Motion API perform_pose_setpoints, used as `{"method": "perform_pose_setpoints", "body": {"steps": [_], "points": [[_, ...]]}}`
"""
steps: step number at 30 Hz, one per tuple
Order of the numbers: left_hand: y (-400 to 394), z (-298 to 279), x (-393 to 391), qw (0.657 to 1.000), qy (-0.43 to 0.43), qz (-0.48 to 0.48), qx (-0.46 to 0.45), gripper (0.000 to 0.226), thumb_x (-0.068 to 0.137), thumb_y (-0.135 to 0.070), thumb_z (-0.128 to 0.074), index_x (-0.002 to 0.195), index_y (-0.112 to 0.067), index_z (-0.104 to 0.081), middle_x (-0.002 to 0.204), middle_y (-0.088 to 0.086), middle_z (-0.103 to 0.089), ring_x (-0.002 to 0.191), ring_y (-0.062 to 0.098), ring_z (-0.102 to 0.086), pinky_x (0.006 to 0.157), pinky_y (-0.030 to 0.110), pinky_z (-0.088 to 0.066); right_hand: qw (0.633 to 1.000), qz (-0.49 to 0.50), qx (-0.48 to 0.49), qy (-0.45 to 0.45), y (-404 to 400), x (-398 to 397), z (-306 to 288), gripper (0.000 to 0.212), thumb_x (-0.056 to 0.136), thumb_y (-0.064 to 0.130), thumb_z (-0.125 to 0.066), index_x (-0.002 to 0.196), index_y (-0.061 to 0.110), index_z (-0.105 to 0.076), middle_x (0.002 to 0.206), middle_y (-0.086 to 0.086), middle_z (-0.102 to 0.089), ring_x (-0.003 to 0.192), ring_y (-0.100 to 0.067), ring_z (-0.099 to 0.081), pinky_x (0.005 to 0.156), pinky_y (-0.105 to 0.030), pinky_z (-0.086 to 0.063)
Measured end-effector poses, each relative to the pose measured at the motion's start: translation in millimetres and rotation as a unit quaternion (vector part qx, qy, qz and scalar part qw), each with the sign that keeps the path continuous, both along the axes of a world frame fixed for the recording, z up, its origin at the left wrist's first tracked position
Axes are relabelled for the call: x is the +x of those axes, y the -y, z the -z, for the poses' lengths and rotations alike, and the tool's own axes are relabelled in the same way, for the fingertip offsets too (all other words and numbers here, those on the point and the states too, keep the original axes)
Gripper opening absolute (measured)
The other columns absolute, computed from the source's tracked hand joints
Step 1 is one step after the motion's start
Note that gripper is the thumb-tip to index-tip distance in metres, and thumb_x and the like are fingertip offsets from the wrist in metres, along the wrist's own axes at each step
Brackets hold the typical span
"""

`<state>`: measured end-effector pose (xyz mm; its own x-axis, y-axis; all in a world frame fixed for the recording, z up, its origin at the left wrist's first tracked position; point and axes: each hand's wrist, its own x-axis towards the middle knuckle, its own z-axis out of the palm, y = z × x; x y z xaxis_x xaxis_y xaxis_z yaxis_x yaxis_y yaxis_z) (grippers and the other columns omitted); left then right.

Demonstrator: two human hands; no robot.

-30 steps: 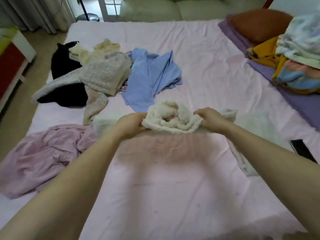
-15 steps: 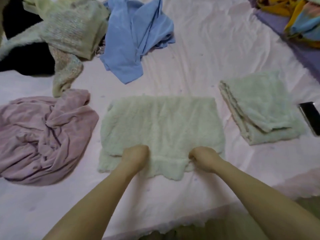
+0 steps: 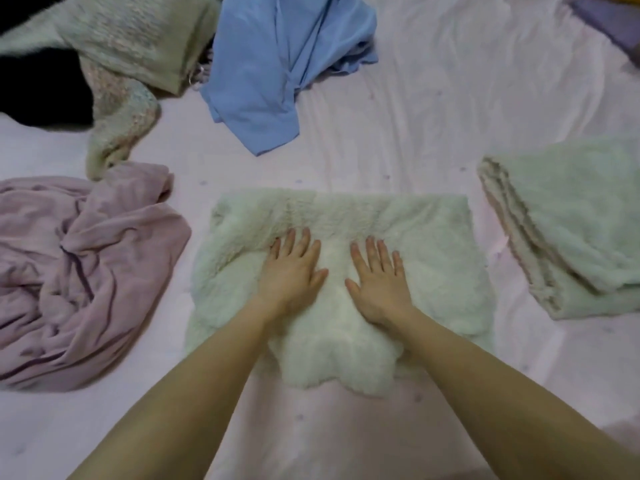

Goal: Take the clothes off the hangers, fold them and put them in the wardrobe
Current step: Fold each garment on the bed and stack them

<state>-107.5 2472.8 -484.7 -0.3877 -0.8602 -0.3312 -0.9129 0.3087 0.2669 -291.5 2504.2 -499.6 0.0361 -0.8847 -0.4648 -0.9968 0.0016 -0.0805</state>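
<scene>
A fluffy white garment (image 3: 433, 244) lies spread flat on the pink bed sheet (image 3: 415, 126) in front of me. My left hand (image 3: 294, 268) and my right hand (image 3: 379, 278) press on its middle, side by side, palms down with straight fingers. To the right lies a folded fluffy white garment (image 3: 571, 220). A crumpled mauve garment (image 3: 79, 268) lies at the left. Further back are a blue shirt (image 3: 277, 64), a cream knitted sweater (image 3: 131, 46) and a black garment (image 3: 38, 88). No hanger is clearly visible.
A strip of purple bedding (image 3: 609, 19) shows at the top right corner. The bed's near edge runs along the bottom of the view. Bare sheet lies between the blue shirt and the folded garment.
One second ago both hands held the fluffy garment bunched up in the air. They laid it flat on the sheet, let go of its near edge and now press flat on its middle.
</scene>
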Motion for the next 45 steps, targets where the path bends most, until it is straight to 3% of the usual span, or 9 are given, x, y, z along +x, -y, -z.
{"method": "perform_pose_setpoints", "body": {"steps": [4,7,11,16,23,27,35,39,45], "points": [[15,-45,47,0.932,-0.167,-0.232,-0.221,0.022,0.092,-0.024,-0.055,0.106,-0.01,-0.064,0.111,0.011,-0.06,0.098,0.031,-0.056,0.085,0.041,-0.043,0.986,0.025,-0.149,0.067,19,45,-36,0.061,0.094,0.042,-0.022,0.146,0.012,-0.035,0.158,-0.012,-0.023,0.146,-0.026,-0.018,0.119,-0.042,-0.008],[41,-64,84,0.879,-0.189,-0.433,-0.059,0.038,0.1,-0.036,-0.042,0.107,-0.004,-0.061,0.112,0.018,-0.061,0.109,0.034,-0.055,0.088,0.04,-0.041,0.977,-0.016,-0.133,0.163,38,83,-47,0.081,0.082,0.053,-0.007,0.153,0.015,-0.017,0.161,-0.008,-0.009,0.149,-0.022,-0.007,0.12,-0.036,-0.002],[71,-74,93,0.841,-0.225,-0.462,0.172,0.063,0.104,-0.044,-0.028,0.137,0.007,-0.045,0.144,0.024,-0.044,0.134,0.032,-0.041,0.106,0.029,-0.03,0.979,0.0,-0.129,0.159,57,121,-43,0.079,0.082,0.056,-0.002,0.153,0.024,0.004,0.162,-0.002,0.004,0.149,-0.018,0.003,0.119,-0.033,0.006],[97,-43,92,0.665,-0.392,-0.587,0.245,0.083,0.071,-0.051,-0.078,0.13,-0.001,-0.053,0.126,0.011,-0.061,0.11,0.029,-0.062,0.098,0.039,-0.05,0.984,0.005,-0.132,0.122,44,130,-26,0.067,0.088,0.055,0.002,0.148,0.03,0.018,0.16,0.004,0.015,0.147,-0.013,0.014,0.121,-0.037,0.005],[84,-37,91,0.926,-0.163,-0.31,-0.139,0.026,0.094,-0.036,-0.054,0.107,-0.014,-0.057,0.114,0.0,-0.057,0.099,0.023,-0.057,0.067,0.033,-0.037,0.987,0.047,-0.145,0.041,25,127,2,0.067,0.091,0.062,0.003,0.15,0.034,0.018,0.159,-0.001,0.018,0.147,-0.019,0.015,0.119,-0.045,0.007],[80,-7,114,0.915,-0.035,-0.389,-0.105,0.038,0.097,-0.042,-0.047,0.118,-0.011,-0.051,0.122,0.011,-0.052,0.111,0.032,-0.05,0.081,0.043,-0.04,0.998,0.006,-0.058,0.022,43,130,8,0.067,0.089,0.063,0.005,0.147,0.035,0.024,0.156,0.001,0.028,0.145,-0.02,0.025,0.117,-0.046,0.015],[49,-18,129,0.841,-0.183,-0.485,0.154,0.134,0.05,-0.091,-0.057,0.146,-0.002,-0.029,0.145,0.014,-0.045,0.132,0.032,-0.045,0.108,0.043,-0.038,0.921,0.149,-0.209,0.292,65,138,-18,0.063,0.1,0.043,-0.023,0.154,0.017,-0.005,0.159,0.009,0.003,0.148,-0.008,0.005,0.117,-0.022,0.01],[53,-13,127,0.885,-0.161,-0.385,0.208,0.111,0.042,-0.083,-0.064,0.129,-0.014,-0.056,0.124,0.004,-0.063,0.114,0.025,-0.059,0.097,0.039,-0.048,0.883,0.303,-0.096,0.346,111,132,2,0.059,0.105,0.037,-0.025,0.154,0.012,-0.005,0.162,-0.002,-0.001,0.148,-0.012,0.002,0.12,-0.028,0.004],[41,-14,131,0.909,-0.18,-0.315,0.203,0.091,0.059,-0.066,-0.067,0.135,-0.02,-0.049,0.13,0.003,-0.06,0.119,0.027,-0.056,0.098,0.039,-0.045,0.879,0.286,-0.096,0.368,51,116,-6,0.057,0.105,0.036,-0.028,0.154,0.016,-0.009,0.161,0.007,-0.004,0.147,-0.004,-0.002,0.115,-0.017,0.002]]}}
